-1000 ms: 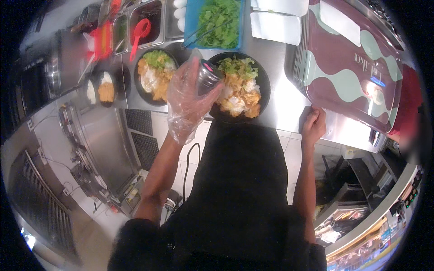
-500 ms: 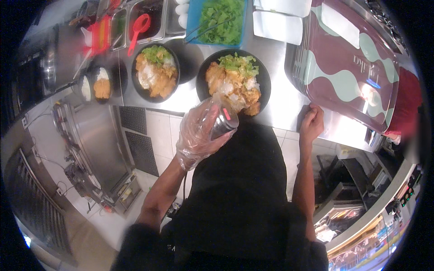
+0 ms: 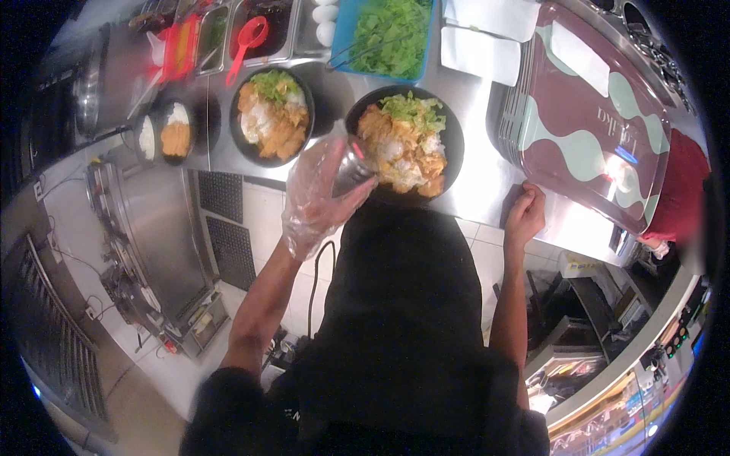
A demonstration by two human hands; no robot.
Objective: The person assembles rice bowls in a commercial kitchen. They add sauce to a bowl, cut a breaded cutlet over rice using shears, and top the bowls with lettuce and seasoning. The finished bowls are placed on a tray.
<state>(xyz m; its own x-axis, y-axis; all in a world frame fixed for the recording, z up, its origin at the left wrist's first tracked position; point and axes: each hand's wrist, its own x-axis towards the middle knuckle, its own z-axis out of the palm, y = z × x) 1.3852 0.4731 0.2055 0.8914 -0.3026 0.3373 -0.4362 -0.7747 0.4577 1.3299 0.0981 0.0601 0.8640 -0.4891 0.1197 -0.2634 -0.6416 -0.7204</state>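
My left hand, in a clear plastic glove, is closed around a dark, shiny cylindrical container with a red mark. It is tilted beside the lower left of a black bowl; its far end is partly covered by my fingers. Breaded fried pieces, pale sauce and chopped lettuce fill that bowl. Another black bowl with similar food stands to its left. My bare right hand rests at the counter's front edge, fingers curled in, with nothing showing in them.
A blue tub of chopped lettuce holds tongs. Left of it are eggs and a metal sauce pan with a red ladle. Stacked patterned trays stand at right, near a person in red. Smaller bowls with food sit far left.
My left hand has drawn back left with the container, off the bowl's lower edge, uncovering more of the food. My right hand stays at the counter edge. The view has shifted slightly.
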